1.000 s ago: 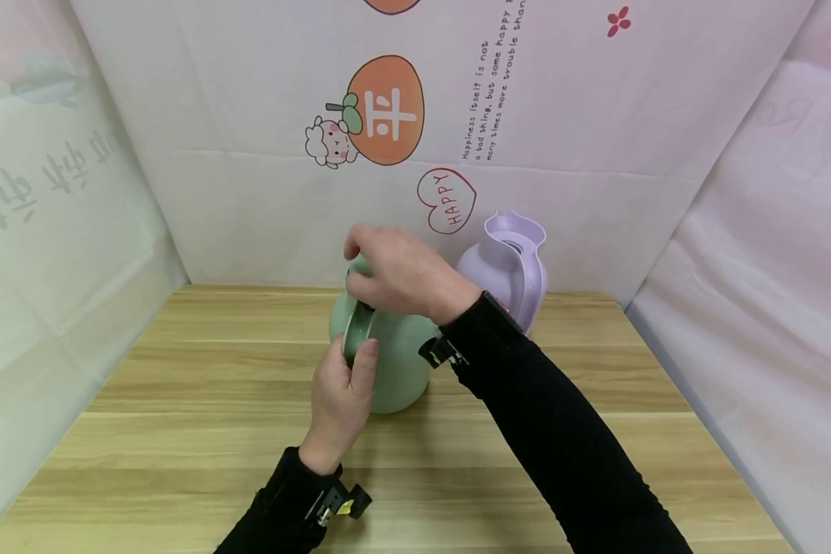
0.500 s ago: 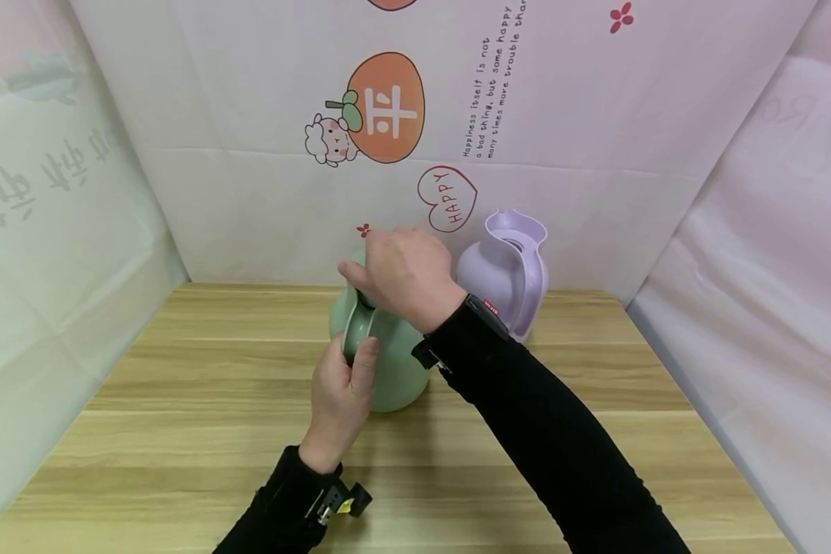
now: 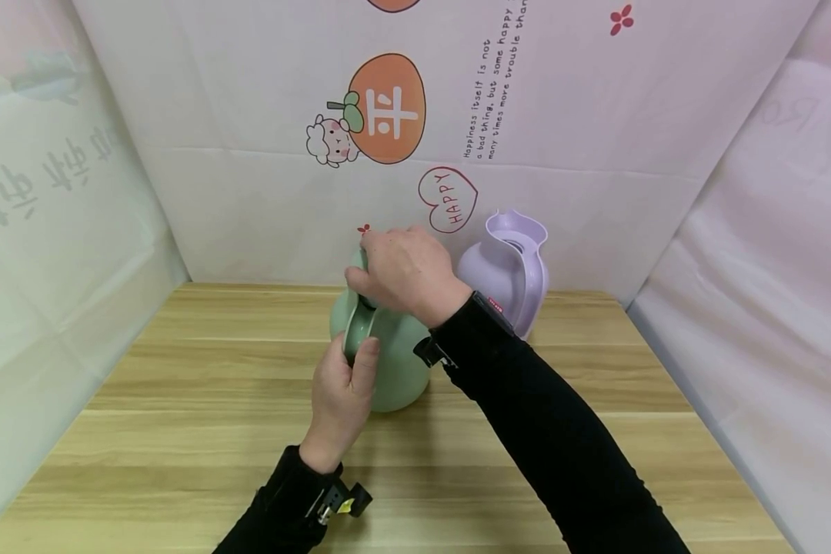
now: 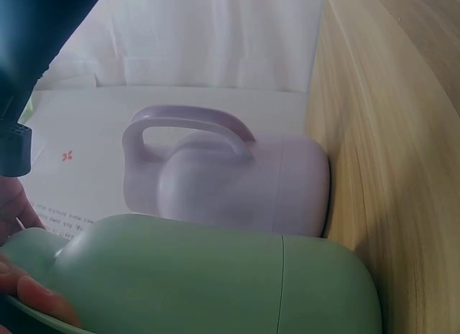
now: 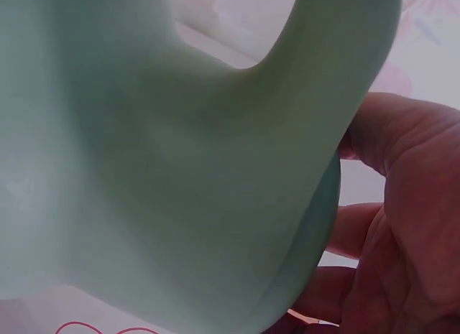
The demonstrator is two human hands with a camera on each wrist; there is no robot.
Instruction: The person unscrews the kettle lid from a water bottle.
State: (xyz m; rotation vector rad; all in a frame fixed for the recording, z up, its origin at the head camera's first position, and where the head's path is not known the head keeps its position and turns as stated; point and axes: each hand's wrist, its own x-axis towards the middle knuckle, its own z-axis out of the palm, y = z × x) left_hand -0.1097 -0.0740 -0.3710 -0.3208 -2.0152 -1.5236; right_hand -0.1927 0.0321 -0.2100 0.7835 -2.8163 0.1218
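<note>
A pale green thermos jug (image 3: 395,362) stands upright on the wooden table. My left hand (image 3: 339,400) grips its handle (image 3: 358,331), thumb lying along the near side. Over the jug's mouth, my right hand (image 3: 408,273) has its fingers curled down on the lid, which the hand mostly hides. In the right wrist view the fingers of my right hand (image 5: 402,219) bend in at the spout's rim, beside the green jug (image 5: 194,176). The left wrist view has the green jug (image 4: 194,276) lying across its lower part.
A lilac thermos jug (image 3: 502,269) of the same shape stands behind and to the right, near my right wrist. White printed cloth (image 3: 249,200) hangs behind the wooden table (image 3: 180,431) and along both sides.
My right hand has turned on top of the green jug, its knuckles shifting right, then its thumb swinging slightly back. The left hand and both jugs have stayed in place.
</note>
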